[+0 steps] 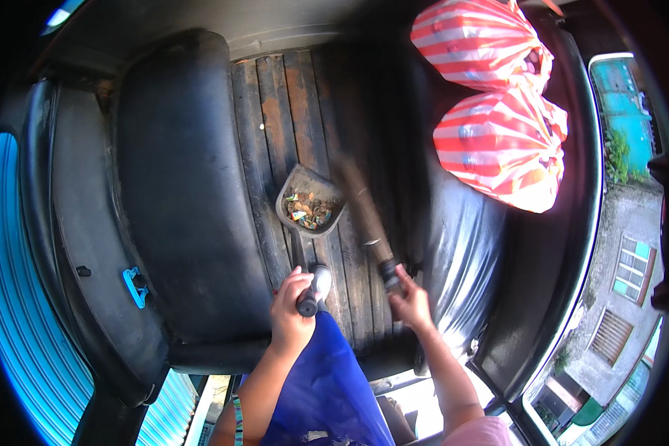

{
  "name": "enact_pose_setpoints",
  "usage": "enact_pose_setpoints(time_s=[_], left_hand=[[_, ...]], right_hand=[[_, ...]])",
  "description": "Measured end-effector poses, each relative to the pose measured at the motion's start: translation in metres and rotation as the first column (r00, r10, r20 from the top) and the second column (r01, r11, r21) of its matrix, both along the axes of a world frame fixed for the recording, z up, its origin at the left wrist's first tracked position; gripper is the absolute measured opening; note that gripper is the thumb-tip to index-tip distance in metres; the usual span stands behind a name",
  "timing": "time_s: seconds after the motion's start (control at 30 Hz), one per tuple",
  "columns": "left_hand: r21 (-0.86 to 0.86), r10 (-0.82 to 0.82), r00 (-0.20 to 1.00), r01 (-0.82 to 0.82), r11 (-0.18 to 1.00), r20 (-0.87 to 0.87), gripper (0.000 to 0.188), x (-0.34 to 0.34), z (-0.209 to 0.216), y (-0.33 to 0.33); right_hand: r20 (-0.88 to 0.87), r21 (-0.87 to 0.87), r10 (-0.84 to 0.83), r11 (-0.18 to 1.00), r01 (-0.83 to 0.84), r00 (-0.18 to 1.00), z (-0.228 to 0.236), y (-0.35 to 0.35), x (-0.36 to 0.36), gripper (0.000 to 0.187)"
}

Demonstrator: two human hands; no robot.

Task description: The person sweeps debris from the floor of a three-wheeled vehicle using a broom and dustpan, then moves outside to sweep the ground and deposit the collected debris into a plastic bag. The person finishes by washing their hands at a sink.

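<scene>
Grey dustpan (293,181) with litter (310,211) inside, over mid-floor (275,111), between the side edges. Left hand (293,301) grips its handle; right hand (409,301) holds blurred brown broom (363,208). Best: dustpan lip flat, strokes short, gentle.

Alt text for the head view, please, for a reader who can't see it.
A person's left hand holds a dustpan of small debris, while the right hand grips a motion-blurred brown broom-like tool. Below is a ridged vehicle floor between two black padded benches; two red-and-white striped bags rest on the right one.
</scene>
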State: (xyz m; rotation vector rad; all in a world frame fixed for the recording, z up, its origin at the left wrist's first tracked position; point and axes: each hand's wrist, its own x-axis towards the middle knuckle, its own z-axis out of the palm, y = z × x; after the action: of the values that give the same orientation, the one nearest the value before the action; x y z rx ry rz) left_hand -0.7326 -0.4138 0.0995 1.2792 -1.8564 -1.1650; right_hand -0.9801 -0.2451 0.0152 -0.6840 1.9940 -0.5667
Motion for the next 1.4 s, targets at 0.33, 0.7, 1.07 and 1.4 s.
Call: enact_pose_setpoints(time_s=[0.33,0.7,1.07,1.4], left_hand=[[-0.070,0.219,0.974,-0.215,0.974,0.051,0.034,0.004,-0.006,0.001],[0.019,0.275,0.958,-0.277,0.961,0.078,0.042,0.005,-0.002,0.001],[0.080,0.225,0.973,-0.229,0.970,0.056,0.040,0.000,-0.010,0.007],[0.168,0.178,0.977,-0.196,0.966,0.117,0.035,-0.004,-0.003,0.011]], right_hand=[[-0.072,0.051,0.157,0.987,-0.154,0.985,-0.112,-0.149,-0.008,0.077],[-0.216,-0.181,-0.150,0.977,0.111,0.965,-0.109,-0.289,-0.155,0.075],[-0.106,0.218,0.523,0.842,-0.493,0.846,-0.085,-0.213,-0.057,0.074],[-0.071,-0.135,-0.242,0.964,0.231,0.968,-0.132,-0.355,-0.132,0.075]])
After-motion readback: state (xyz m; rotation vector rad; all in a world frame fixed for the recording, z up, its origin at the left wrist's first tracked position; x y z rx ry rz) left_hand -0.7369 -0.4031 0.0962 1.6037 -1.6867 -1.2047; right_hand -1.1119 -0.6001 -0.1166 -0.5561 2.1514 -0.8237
